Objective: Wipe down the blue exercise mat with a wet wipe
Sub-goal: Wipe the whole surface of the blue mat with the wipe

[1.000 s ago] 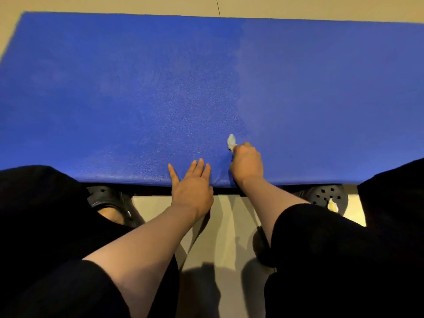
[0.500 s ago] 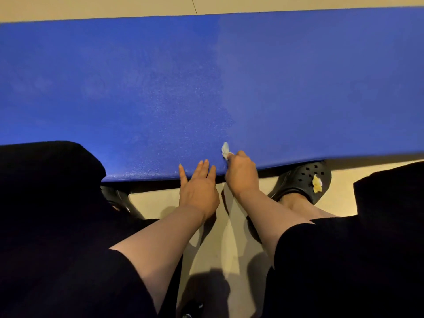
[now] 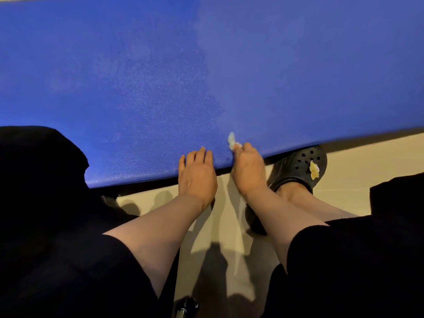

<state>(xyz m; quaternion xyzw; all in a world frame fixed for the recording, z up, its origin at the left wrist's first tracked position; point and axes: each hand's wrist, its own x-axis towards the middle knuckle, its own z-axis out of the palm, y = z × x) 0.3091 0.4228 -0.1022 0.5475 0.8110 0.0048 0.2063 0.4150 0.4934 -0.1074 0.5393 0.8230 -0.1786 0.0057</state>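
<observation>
The blue exercise mat [image 3: 206,65] fills the upper half of the view, its near edge running across the middle. The left part looks darker and damp, the right part paler. My right hand [image 3: 247,166] grips a small crumpled white wet wipe [image 3: 232,140] at the mat's near edge; the wipe sticks out past my fingers onto the mat. My left hand [image 3: 197,173] lies just to its left, fingers together and resting flat on the mat's near edge.
Beige floor [image 3: 344,175] lies below the mat. My right foot in a black clog [image 3: 300,166] with a yellow charm sits partly under the mat's edge. Black clothing on my knees covers the lower left and lower right. A small black object [image 3: 185,306] is at the bottom.
The view has swung and tilted, so the mat edge now slants and the right clog shows fully. Both hands stay at the near edge; my left fingers have drawn together.
</observation>
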